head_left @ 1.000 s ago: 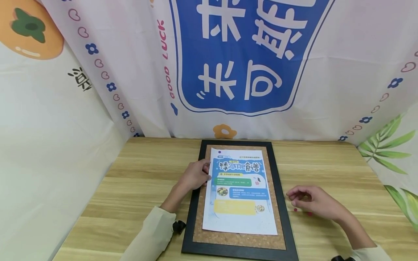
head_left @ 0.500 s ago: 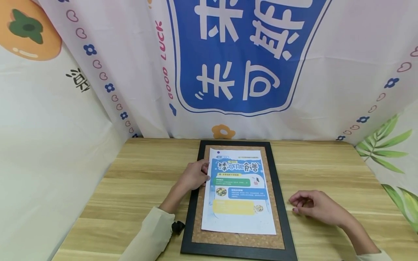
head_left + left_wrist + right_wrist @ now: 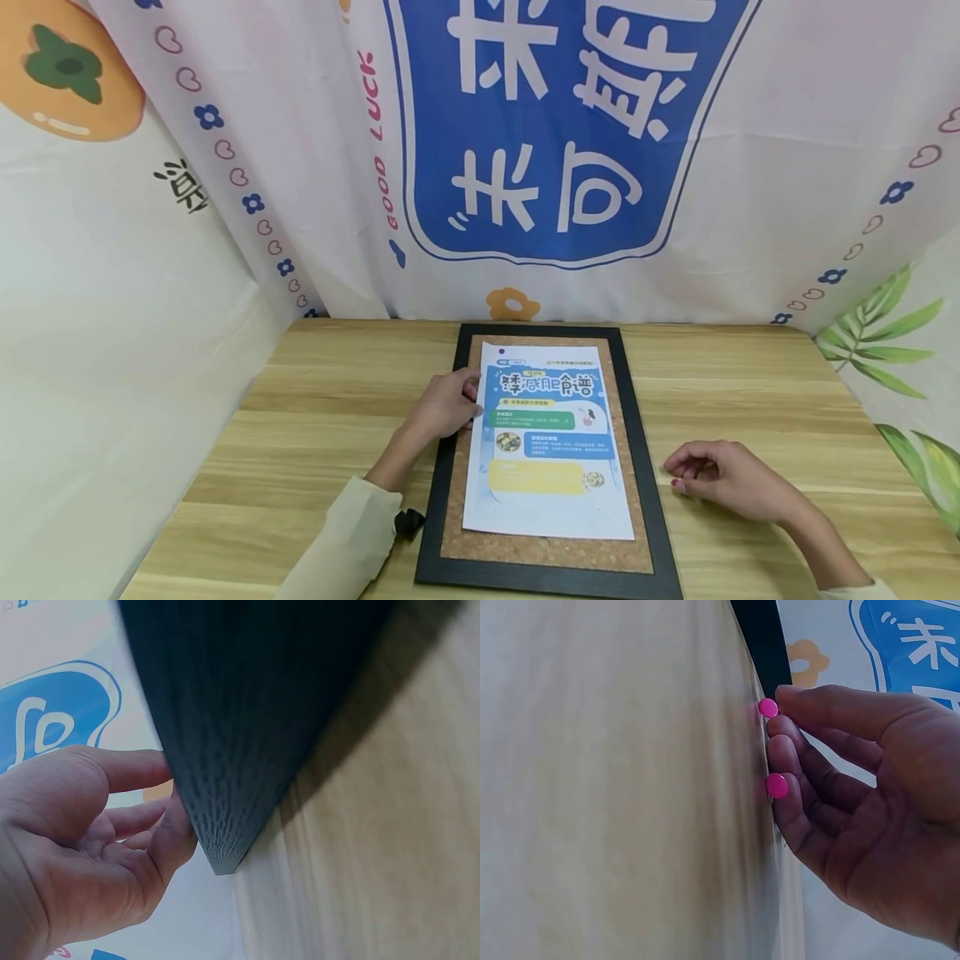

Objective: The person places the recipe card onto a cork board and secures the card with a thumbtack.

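So far we've got the poster (image 3: 551, 521) on the corkboard (image 3: 547, 550), one purple pin (image 3: 502, 351) top-left, other three corners seemingly to go, left hand (image 3: 447, 403) loosely bent and ungripping at its left edge, right hand (image 3: 733, 479) curled by two pink pins (image 3: 778, 785), can't tell if pinching.

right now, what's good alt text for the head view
A person's left hand rests at the left edge of a white, brightly printed paper sheet on a black-framed rectangular cork board, lying on a pale wood-grain table. The right hand is to the board's right, with a small round pink pin by its thumb.
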`<state>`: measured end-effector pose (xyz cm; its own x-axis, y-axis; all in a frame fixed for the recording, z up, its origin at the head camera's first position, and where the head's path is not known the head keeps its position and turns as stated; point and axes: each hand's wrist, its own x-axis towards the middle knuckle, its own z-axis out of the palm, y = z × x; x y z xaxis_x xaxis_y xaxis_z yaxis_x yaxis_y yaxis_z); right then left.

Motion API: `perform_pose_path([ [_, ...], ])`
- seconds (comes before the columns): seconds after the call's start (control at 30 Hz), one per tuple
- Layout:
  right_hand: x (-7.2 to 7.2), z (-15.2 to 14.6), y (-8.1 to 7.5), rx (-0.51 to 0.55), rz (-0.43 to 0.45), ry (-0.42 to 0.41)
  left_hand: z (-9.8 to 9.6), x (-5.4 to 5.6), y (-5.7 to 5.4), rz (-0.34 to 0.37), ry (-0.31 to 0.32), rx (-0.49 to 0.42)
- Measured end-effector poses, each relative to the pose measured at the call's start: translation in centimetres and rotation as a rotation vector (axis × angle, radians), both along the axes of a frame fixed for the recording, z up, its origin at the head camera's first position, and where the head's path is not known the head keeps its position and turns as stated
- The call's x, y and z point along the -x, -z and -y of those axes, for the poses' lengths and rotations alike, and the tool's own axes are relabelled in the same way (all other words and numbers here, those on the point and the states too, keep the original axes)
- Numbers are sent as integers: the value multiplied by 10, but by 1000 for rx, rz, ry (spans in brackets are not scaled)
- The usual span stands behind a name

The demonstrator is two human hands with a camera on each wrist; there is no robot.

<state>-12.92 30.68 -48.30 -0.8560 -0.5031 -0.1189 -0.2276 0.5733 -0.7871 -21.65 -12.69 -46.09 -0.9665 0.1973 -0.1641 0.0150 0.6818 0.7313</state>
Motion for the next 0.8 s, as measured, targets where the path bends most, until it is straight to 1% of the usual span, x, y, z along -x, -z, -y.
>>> perform_pose_path([
  [0.1,-1,0,1,-1,3,-4,0,0,1,2,1,-1],
  [0.3,-1,2,1,-10,-29,-18,-1,0,0,0,-6,1],
  [0.63,-1,5,2,-84,-111,17,-1,0,0,-3,-7,4],
  [0.8,-3,6,1,-99,-130,22,-1,0,0,-12,-1,7],
])
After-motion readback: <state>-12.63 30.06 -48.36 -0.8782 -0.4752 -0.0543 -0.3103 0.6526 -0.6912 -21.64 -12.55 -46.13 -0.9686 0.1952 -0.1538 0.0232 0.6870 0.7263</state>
